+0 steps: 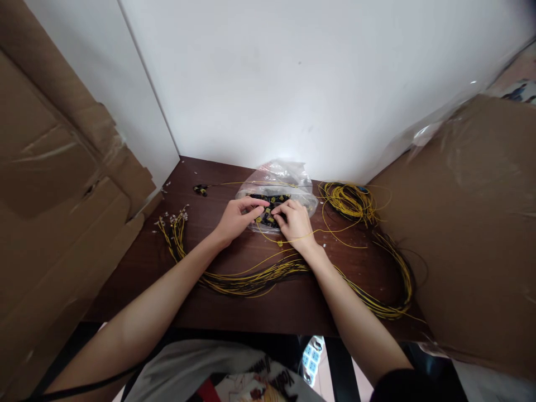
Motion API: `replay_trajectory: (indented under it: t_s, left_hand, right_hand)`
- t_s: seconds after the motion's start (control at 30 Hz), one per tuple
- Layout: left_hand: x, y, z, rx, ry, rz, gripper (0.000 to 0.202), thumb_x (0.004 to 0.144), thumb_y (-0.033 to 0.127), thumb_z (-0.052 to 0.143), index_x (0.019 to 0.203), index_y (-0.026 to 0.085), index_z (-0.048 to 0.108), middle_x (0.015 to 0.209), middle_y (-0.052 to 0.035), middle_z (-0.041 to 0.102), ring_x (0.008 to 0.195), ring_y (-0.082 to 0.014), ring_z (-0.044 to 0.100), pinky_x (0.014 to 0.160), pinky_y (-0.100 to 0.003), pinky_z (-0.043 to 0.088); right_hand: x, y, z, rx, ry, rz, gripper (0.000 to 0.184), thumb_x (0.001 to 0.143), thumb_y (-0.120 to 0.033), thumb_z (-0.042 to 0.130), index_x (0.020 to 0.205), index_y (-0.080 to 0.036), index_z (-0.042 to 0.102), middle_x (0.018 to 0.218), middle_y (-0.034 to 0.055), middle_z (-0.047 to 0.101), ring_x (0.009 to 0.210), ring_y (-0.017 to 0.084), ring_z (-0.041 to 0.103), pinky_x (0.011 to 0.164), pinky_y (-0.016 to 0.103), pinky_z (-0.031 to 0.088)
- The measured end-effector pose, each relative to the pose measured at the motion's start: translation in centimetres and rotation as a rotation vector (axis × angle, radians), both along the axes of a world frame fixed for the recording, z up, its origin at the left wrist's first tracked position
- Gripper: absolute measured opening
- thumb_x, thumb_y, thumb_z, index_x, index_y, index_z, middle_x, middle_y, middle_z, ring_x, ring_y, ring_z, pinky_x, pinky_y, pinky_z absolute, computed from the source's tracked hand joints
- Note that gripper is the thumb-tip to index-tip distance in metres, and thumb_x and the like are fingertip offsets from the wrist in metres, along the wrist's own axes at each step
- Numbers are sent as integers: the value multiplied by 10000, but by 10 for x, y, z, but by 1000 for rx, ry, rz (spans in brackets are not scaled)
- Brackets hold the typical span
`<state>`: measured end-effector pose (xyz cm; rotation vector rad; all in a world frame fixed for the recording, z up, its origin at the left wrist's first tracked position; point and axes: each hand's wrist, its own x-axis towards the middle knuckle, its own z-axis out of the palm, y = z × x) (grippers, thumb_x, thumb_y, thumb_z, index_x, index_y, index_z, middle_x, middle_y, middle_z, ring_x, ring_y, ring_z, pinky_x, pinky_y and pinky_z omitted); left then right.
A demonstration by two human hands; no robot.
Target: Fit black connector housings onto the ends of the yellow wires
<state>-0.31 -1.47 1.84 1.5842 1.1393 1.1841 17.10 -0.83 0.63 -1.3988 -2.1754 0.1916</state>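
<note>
Parts lie in a clear bag between left hand and right hand, whose grips are unclear.

Small parts in the clear bag are coloured black and yellow. Yellow and black strands are mingled in the wire coil to the bag's right and in the wire bundle on its near side. The tabletop under it is coloured dark brown; the wall behind it is coloured white. Brown is shown by the cardboard to its left and right.
</note>
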Motion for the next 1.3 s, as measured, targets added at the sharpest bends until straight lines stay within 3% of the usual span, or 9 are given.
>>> replay_trajectory:
  t_s: [0.23, 0.67, 1.0, 1.3]
  left_hand:
    - [1, -2, 2, -22, -28, -2, 230, 731, 285, 604, 892, 166, 717, 795, -44, 666, 543, -91, 489, 547, -237, 421]
    - [1, -1, 2, -59, -19, -16, 266, 730, 297, 609, 923, 143, 709, 809, -52, 671, 552, -87, 492, 545, -222, 411]
    - [-1, 2, -4, -43, -8, -15, 266, 732, 299, 606, 930, 154, 709, 806, -53, 674, 546, -91, 493, 538, -229, 412]
    - [0, 3, -5, -72, -51, -11, 274, 736, 289, 611, 957, 152, 696, 854, -68, 675, 588, -99, 516, 533, -224, 435]
  right_hand:
    - [0, 0, 0, -17, 28, 14, 250, 806, -104, 471, 885, -214, 681, 889, 62, 600, 909, 230, 500, 814, 375, 368]
    - [-4, -3, 1, -35, 22, 43, 184, 788, -318, 584, 883, -217, 705, 859, 58, 601, 870, 222, 500, 801, 381, 369]
    - [-2, 1, -2, -42, 15, 51, 143, 811, -267, 556, 820, -220, 691, 832, 46, 589, 860, 211, 496, 807, 367, 363]
    - [-2, 0, 1, -17, 57, -7, 213, 846, -192, 458, 949, -192, 644, 875, 68, 614, 883, 227, 521, 795, 359, 384]
